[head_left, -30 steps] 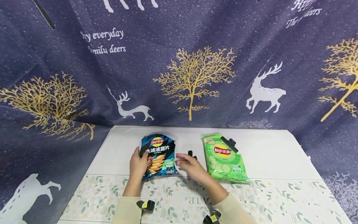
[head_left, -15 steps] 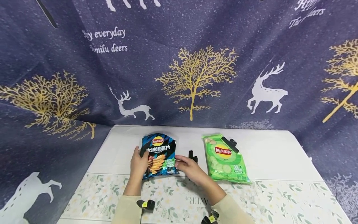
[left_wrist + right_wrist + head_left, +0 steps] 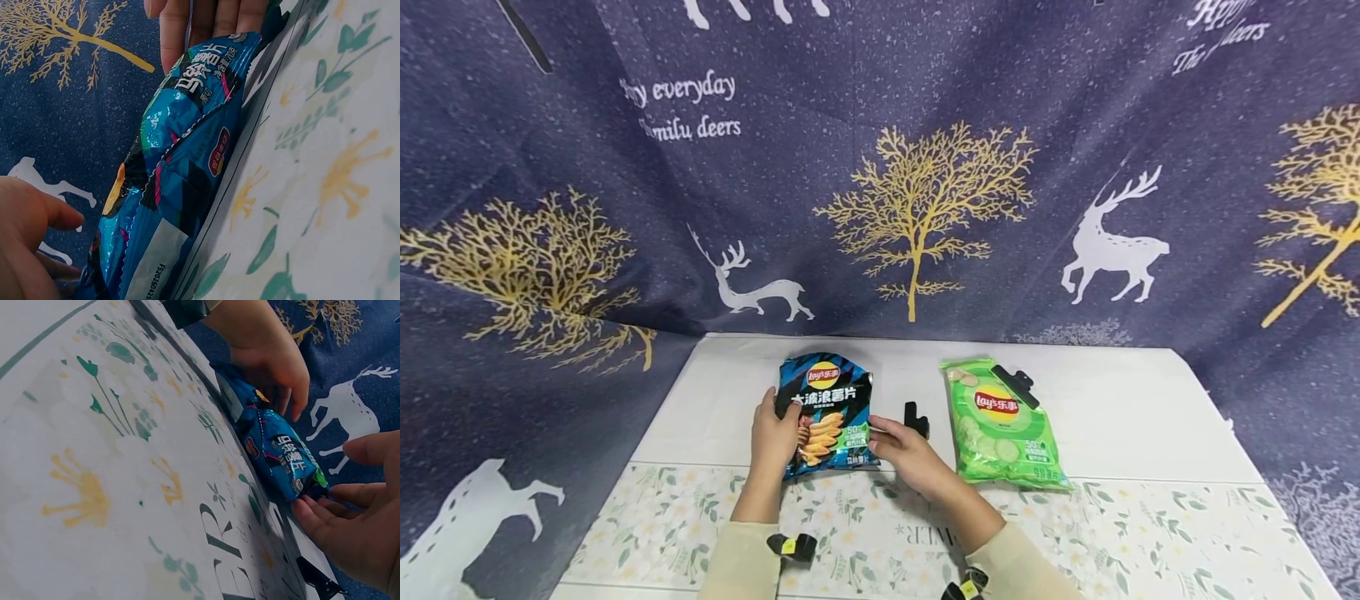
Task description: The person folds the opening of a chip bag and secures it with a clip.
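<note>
A blue-and-black bag of chips lies on the white tabletop, left of centre in the head view. At its left edge is my left hand, thumb over the front and fingers along the side. The left wrist view shows this hand at the bag's near end, partly cut off. My right hand touches the bag's right edge with fairly straight fingers. In the right wrist view those fingertips meet the lower corner of the bag. The bag's underside is hidden.
A green bag of chips lies to the right, a black bag clip on its top corner. Another black clip is on the table just beyond my right hand. A floral mat covers the front. A patterned curtain hangs behind.
My right hand has moved slightly left and now touches the bag's right edge. The left hand keeps its place, and the blue bag has barely shifted.
</note>
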Demonstrator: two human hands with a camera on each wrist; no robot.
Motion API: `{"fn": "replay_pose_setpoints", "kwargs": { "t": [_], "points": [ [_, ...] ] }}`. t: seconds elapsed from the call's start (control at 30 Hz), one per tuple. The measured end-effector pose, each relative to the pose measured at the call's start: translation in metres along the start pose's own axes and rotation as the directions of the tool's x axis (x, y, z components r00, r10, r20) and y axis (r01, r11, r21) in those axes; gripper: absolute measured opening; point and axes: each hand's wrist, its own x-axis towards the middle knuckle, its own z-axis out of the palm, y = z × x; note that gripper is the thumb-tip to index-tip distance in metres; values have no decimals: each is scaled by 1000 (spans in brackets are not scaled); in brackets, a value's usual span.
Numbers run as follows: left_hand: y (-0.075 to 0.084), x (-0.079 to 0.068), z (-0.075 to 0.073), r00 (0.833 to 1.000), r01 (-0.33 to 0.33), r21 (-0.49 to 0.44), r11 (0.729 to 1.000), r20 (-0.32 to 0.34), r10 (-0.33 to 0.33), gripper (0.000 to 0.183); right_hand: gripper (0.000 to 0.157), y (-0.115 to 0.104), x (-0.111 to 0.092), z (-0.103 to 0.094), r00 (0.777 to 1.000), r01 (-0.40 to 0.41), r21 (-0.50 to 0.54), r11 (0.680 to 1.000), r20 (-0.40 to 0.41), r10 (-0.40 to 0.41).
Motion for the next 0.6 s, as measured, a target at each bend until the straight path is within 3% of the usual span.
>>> {"fn": "replay_pose_setpoints", "kwargs": {
  "t": [0.6],
  "points": [
    [1,-3,6,999,-28,-10,1000,-19,27,70,56,4,1,-1,999,-12,5,1000,-47,12]
  ]
}}
